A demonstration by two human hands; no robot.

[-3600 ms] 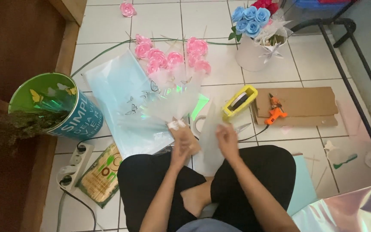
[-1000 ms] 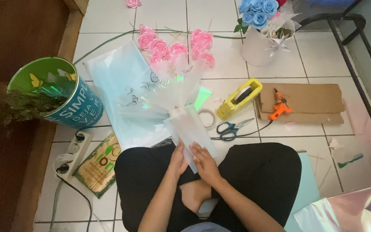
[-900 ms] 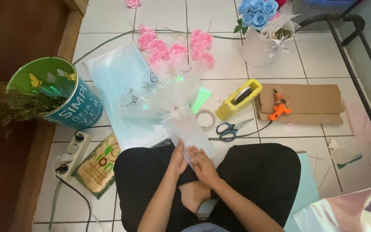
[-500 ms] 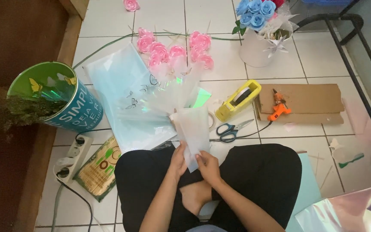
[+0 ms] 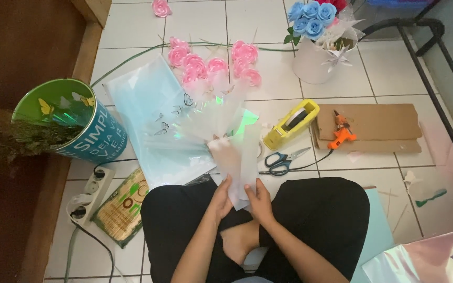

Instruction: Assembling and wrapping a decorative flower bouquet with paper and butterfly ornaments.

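Centrally, just below mid-frame: left hand (image 5: 220, 196) and right hand (image 5: 258, 195) both clamped on lower end of clear wrap sheet (image 5: 237, 165), fingers pinching it from either side, above crossed legs in black. Pink roses (image 5: 213, 65) fanned out at upper centre. Yellow tape dispenser (image 5: 291, 124), scissors (image 5: 281, 161) right of centre; green-blue tin bucket (image 5: 77, 123) at left

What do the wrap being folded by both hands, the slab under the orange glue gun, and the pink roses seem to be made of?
Wrap: thin translucent plastic film, probably cellophane, showing iridescent green glints; left hand and right hand pinch it. Slab: brown matte cardboard, layered edges. Pink roses: likely artificial, ribbon or foam; too small to tell.
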